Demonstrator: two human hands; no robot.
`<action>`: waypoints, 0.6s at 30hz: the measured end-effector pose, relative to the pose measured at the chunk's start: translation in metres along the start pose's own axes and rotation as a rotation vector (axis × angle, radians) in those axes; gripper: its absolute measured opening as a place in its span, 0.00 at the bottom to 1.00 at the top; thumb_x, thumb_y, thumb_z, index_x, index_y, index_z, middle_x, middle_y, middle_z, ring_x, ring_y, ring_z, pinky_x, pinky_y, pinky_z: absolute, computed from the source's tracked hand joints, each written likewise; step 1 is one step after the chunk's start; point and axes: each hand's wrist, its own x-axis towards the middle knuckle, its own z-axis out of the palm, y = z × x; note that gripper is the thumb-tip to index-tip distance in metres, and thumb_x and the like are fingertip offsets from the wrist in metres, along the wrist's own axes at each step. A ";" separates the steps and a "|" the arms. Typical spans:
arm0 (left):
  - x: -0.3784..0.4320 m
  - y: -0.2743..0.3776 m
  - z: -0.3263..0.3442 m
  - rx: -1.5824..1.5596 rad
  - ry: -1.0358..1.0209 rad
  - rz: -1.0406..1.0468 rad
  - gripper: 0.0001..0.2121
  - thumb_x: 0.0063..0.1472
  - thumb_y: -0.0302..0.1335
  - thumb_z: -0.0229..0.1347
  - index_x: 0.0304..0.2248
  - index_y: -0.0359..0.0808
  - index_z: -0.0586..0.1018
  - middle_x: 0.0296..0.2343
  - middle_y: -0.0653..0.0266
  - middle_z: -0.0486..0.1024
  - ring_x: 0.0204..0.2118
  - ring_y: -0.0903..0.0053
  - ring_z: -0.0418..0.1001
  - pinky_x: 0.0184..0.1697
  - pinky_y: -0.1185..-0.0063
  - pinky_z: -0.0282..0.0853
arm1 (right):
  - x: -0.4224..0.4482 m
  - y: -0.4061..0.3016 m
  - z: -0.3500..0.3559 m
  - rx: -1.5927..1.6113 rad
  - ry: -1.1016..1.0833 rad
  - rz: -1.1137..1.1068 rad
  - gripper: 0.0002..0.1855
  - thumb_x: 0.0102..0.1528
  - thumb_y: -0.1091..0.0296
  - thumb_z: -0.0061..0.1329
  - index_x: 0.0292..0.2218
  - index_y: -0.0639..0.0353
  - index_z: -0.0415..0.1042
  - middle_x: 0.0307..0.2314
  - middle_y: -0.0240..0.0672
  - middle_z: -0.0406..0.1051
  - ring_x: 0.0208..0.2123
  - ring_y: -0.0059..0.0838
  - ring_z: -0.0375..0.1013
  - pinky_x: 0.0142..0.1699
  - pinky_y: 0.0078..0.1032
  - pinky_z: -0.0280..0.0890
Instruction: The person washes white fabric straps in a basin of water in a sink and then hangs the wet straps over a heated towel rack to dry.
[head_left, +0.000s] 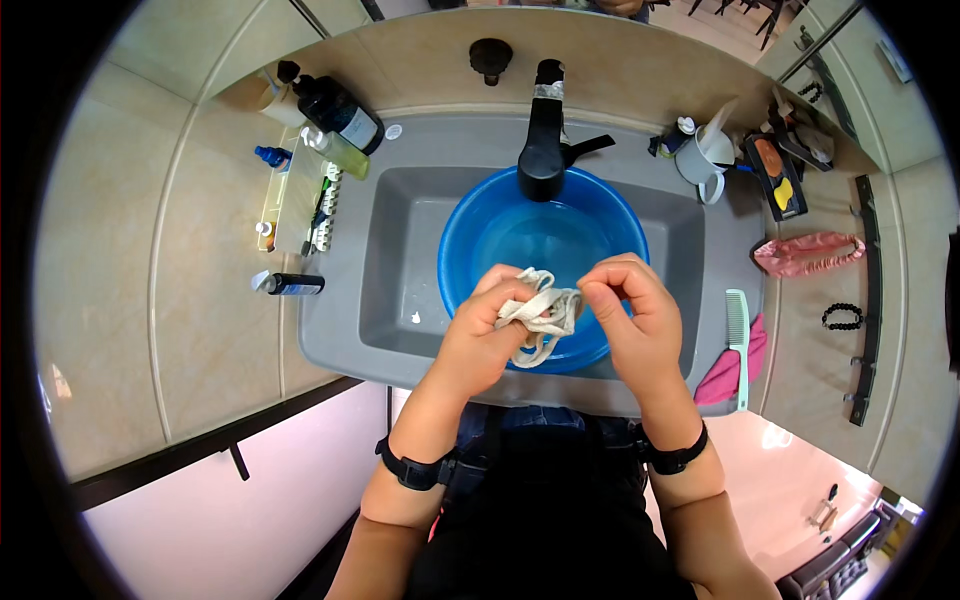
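My left hand (480, 330) grips a loose bundle of off-white flat laces (544, 311), with loops sticking out above and below the fingers. At the bundle's right edge, the thumb and forefinger of my right hand (634, 315) pinch a bit of lace, mostly hidden by the fingertips. Both hands are over the near part of a round blue plastic basin (448, 247) that holds water. The basin stands in a grey rectangular sink (401, 262), under a black faucet (541, 157) with its lever pointing right.
Left on the sink's rim are a dark pump bottle (334, 109), a greenish pump bottle (345, 154) and a clear organizer (294, 199). To the right are a white mug (694, 161), a black soap tray (776, 176), a pale green comb (739, 330) and a pink cloth (718, 379).
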 end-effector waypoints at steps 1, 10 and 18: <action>-0.001 0.002 0.000 0.050 -0.018 0.020 0.11 0.46 0.13 0.46 0.31 0.34 0.74 0.35 0.64 0.66 0.38 0.78 0.67 0.41 0.82 0.63 | 0.001 -0.002 0.002 -0.072 -0.006 -0.046 0.02 0.50 0.75 0.49 0.28 0.62 0.71 0.25 0.32 0.68 0.28 0.24 0.66 0.32 0.18 0.62; -0.002 0.017 0.009 0.372 -0.062 0.149 0.12 0.44 0.14 0.48 0.30 0.35 0.74 0.32 0.61 0.68 0.36 0.65 0.67 0.39 0.77 0.63 | 0.008 -0.004 0.012 -0.542 0.032 -0.414 0.04 0.43 0.73 0.53 0.25 0.57 0.72 0.22 0.30 0.69 0.26 0.33 0.67 0.29 0.26 0.62; -0.003 0.016 0.009 0.635 -0.117 0.267 0.10 0.41 0.17 0.52 0.26 0.37 0.73 0.29 0.64 0.69 0.35 0.63 0.65 0.37 0.74 0.63 | 0.006 0.000 0.008 -0.293 -0.066 -0.080 0.02 0.45 0.75 0.50 0.25 0.59 0.71 0.20 0.29 0.67 0.23 0.23 0.65 0.28 0.21 0.60</action>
